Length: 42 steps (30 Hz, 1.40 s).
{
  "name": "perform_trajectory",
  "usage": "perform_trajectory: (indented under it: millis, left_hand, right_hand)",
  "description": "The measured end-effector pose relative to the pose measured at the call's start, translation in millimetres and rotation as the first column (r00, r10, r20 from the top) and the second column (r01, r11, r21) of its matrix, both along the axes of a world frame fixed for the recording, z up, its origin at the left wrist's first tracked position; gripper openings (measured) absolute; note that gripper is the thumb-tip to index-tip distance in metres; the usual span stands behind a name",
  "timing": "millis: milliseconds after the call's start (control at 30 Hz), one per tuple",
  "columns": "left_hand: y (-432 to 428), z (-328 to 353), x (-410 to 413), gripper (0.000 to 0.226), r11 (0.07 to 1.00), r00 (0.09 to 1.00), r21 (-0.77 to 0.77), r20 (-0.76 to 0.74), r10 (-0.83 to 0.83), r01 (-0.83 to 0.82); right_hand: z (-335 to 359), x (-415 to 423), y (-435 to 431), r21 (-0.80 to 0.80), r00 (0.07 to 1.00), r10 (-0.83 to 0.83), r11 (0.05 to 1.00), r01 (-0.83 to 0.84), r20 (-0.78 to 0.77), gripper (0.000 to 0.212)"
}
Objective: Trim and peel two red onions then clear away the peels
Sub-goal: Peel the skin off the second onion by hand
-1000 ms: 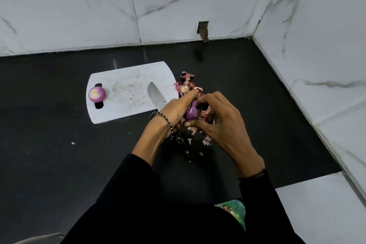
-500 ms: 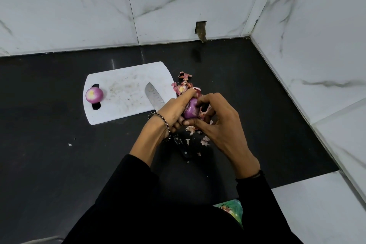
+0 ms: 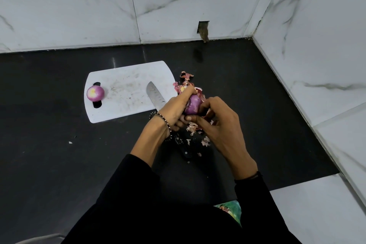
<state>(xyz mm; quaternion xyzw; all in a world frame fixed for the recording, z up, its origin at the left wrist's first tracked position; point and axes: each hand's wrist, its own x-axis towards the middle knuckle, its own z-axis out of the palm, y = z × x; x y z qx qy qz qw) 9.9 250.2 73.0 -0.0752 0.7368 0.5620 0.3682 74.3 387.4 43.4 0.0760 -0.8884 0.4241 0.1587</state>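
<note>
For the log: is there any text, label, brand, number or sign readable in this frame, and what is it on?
No text can be read anywhere in this frame.
Knife blade: no brand mark can be made out.
Green printed item at the bottom edge: coloured pattern, too blurred for any letters.
Cutting board, held onion, onion on the board: no sticker or print visible.

Both forearms reach forward out of black sleeves [image 3: 138,194] and meet at the middle. The left hand [image 3: 174,110] curls round the left side of a red onion [image 3: 193,107], one digit stretched over its far end. The right hand [image 3: 219,125] grips it from the right, fingers bent. A beaded bracelet [image 3: 161,120] circles the left wrist.
</note>
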Motion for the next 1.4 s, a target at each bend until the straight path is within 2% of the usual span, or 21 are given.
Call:
perform_trajectory:
  millis: [133,233,500,767,933,1133,1267,1400]
  left_hand:
    - [0.9,-7.1,-0.9,0.070,0.979,0.995,0.198,0.097,0.027,-0.046]
    - [1.8,-10.0,-1.3,0.068,0.954,0.987,0.288,0.158,0.033,-0.078]
    - [-2.3,-12.7,2.6,0.061,0.832,0.954,0.508,0.290,0.075,-0.220]
    - [1.3,-19.9,5.7,0.063,0.768,0.922,0.521,0.302,0.243,-0.373]
    - [-0.9,-21.7,8.6,0.056,0.767,0.952,0.565,0.216,0.216,-0.302]
    - [-4.7,-19.9,6.2,0.058,0.829,0.976,0.516,0.124,0.177,-0.216]
    - [-5.6,-20.1,4.9,0.059,0.851,0.980,0.486,0.102,0.170,-0.198]
    - [-0.2,-19.0,5.4,0.062,0.798,0.946,0.509,0.197,0.256,-0.322]
  right_hand:
    - [4.8,-0.1,-0.4,-0.094,0.997,-0.066,0.993,0.068,0.032,0.029]
    - [7.4,0.3,-0.2,-0.163,0.996,-0.076,0.983,0.082,0.045,0.031]
    - [9.0,3.0,-0.2,-0.208,0.996,-0.062,0.975,0.073,0.059,0.038]
    - [11.0,7.5,-2.0,-0.244,0.993,-0.087,0.964,0.105,0.081,0.034]
    - [14.1,8.2,-8.1,-0.303,0.990,-0.060,0.948,0.096,0.125,0.042]
    - [13.9,3.8,-12.1,-0.323,0.993,-0.079,0.941,0.105,0.092,0.020]
    - [13.8,-0.4,-10.7,-0.199,0.992,-0.108,0.973,0.119,0.063,0.008]
    - [4.8,-1.8,-13.5,-0.023,0.994,-0.067,0.997,0.070,0.091,0.012]
